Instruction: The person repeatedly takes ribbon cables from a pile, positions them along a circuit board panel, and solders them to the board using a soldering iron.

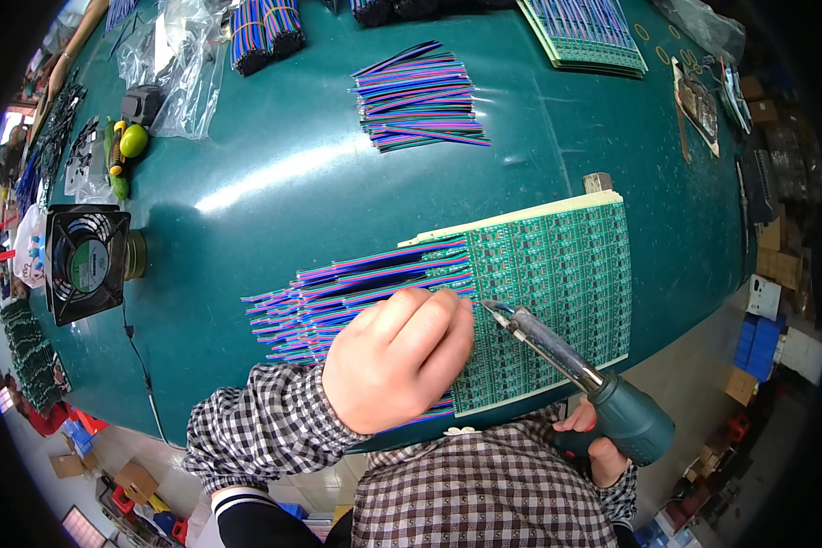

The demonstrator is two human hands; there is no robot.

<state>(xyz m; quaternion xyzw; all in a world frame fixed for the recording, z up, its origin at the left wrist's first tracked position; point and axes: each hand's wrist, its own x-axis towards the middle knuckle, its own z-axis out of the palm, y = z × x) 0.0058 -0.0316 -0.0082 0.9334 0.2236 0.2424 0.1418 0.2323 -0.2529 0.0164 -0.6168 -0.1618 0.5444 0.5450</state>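
Gripping the soldering iron (553,350): my right hand (605,459), partly hidden, closed round its green handle.
Left hand (397,356): fingers curled together over the wires (374,265); I cannot tell whether they pinch one.
Circuit boards (566,283): below the iron's tip, wires across their left side.
Fan (87,265): off to my left.
Wire pile (420,100): beyond the boards.

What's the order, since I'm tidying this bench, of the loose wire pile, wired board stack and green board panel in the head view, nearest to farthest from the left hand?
From the left hand:
1. Green board panel: close by, mostly on its right.
2. Loose wire pile: farther up the table, ahead.
3. Wired board stack: picture's top, toward the right.
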